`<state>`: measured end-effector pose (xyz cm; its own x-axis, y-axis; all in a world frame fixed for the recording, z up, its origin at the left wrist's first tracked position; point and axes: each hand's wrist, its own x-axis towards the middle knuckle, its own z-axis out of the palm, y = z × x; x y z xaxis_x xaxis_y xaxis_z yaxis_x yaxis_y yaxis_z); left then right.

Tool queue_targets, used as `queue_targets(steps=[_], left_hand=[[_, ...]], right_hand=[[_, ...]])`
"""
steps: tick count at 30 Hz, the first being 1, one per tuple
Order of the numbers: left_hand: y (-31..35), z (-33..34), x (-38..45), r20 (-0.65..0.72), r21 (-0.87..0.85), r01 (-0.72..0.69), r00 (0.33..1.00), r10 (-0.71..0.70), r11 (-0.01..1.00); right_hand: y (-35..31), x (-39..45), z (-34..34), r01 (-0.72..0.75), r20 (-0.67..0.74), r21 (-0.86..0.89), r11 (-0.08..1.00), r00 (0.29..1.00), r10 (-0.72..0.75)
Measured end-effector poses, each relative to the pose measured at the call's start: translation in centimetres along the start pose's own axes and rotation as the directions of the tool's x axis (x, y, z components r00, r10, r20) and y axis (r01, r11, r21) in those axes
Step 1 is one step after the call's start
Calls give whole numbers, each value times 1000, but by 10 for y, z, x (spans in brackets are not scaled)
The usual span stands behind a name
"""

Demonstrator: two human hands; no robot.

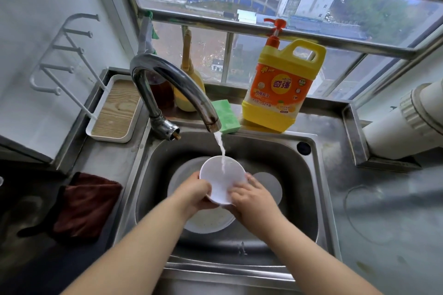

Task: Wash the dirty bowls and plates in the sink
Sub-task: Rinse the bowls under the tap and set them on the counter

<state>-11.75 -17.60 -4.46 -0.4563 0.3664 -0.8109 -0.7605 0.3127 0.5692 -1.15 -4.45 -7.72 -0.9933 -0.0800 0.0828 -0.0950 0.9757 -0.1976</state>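
Note:
A small white bowl is held tilted over the steel sink, under the water stream running from the curved faucet. My left hand grips the bowl's left rim. My right hand holds its lower right side, fingers on the inner surface. Beneath the hands a large plate with specks of dirt lies on the sink floor. Another white dish shows to the right, partly hidden by my right hand.
A yellow and orange detergent bottle and a green sponge stand on the ledge behind the sink. A white tray with a wooden base is at the back left. A dark red cloth lies on the left counter. A white pipe juts in at right.

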Motion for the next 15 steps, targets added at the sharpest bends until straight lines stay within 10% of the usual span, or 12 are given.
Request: queue_targets(steps=[15], left_hand=[[4, 0, -4, -24, 89, 47, 999, -45, 995]], right_hand=[[-2, 7, -3, -49, -87, 75, 996, 995, 55]])
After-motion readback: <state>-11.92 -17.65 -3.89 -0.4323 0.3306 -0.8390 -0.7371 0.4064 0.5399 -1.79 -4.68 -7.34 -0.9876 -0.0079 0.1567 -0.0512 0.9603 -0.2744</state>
